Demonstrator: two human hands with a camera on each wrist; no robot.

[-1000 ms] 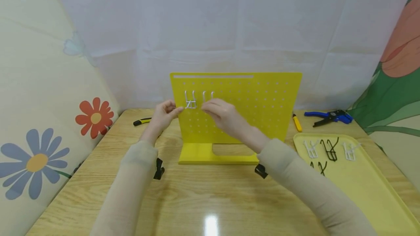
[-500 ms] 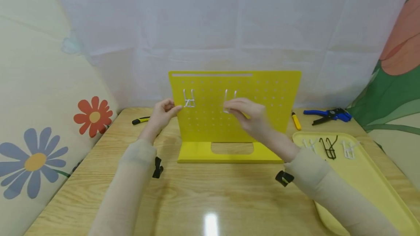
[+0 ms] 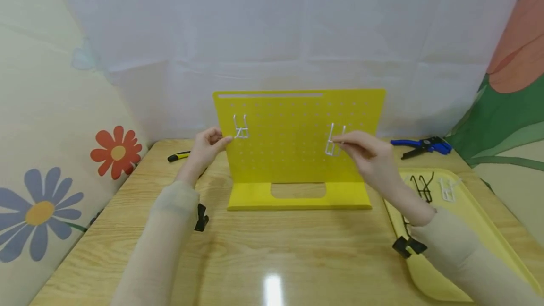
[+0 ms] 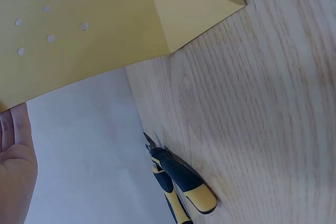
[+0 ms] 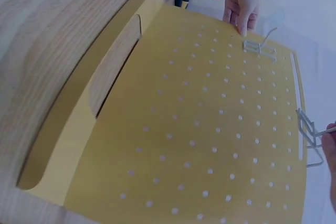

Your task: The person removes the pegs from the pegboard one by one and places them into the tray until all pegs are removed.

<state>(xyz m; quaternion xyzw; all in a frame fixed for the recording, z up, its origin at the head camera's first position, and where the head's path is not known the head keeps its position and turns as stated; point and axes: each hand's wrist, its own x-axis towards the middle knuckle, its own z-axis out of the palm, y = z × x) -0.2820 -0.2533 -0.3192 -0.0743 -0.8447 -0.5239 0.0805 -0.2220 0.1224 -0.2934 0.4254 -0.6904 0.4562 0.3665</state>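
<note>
A yellow pegboard [image 3: 293,145] stands upright on its own base. My left hand [image 3: 206,150] grips its left edge, thumb at the front and fingers behind. Close to that thumb, a white wire hook [image 3: 241,127] hangs in the upper left holes. My right hand [image 3: 371,155] pinches a second white wire hook [image 3: 329,148] before the board's right half. In the right wrist view this held hook [image 5: 308,129] shows apart from the board's face, and only part of the hand [image 5: 331,148] is in sight.
To the right, a pale yellow tray [image 3: 471,249] bears black [image 3: 421,188] and white wire hooks [image 3: 447,190], partly behind my right forearm. Blue-handled pliers [image 3: 425,146] lie behind the tray. Yellow-and-black pliers [image 4: 181,179] lie on the table [image 3: 276,249] left of the board.
My right hand has moved to the right along the board, carrying the white wire hook from beside the hanging one. My left hand keeps its hold on the edge.
</note>
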